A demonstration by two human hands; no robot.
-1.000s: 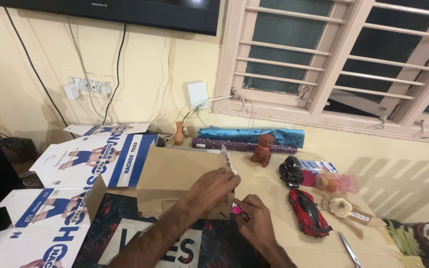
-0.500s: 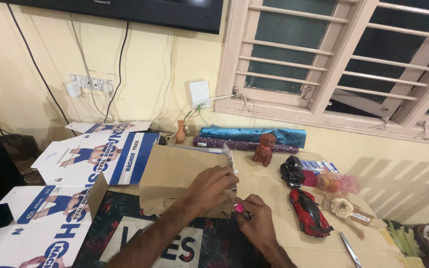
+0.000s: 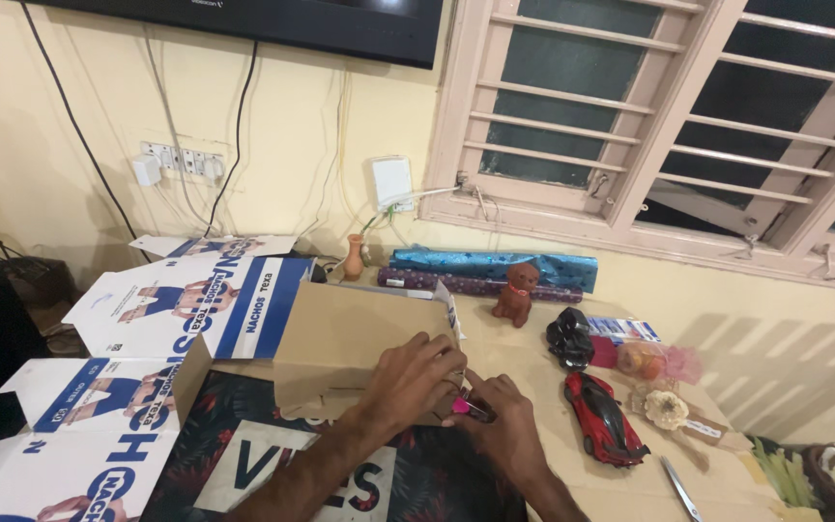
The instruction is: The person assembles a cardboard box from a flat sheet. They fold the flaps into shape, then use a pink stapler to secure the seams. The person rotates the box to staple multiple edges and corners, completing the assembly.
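Observation:
A brown cardboard box (image 3: 340, 338) stands on the table in front of me. My left hand (image 3: 416, 380) presses flat against its near right corner. My right hand (image 3: 503, 425) is just right of it, closed around a small pink-handled tool (image 3: 463, 407) whose tip meets the box's lower right edge. Under the box lies a dark floral printed sheet (image 3: 273, 464) with large white letters.
Flattened blue-and-white cartons (image 3: 186, 304) lie at the left. Rolls of blue and purple wrapping paper (image 3: 490, 266), a small clay vase (image 3: 353, 257), a brown dog figure (image 3: 514, 290), a black toy (image 3: 568, 336), a red toy car (image 3: 603, 416), a flower tag (image 3: 667, 408) and scissors (image 3: 676, 486) sit to the right.
Both hands have shifted slightly lower along the box's right corner, and the right hand has moved the pink tool closer against the box. The view has tilted a little.

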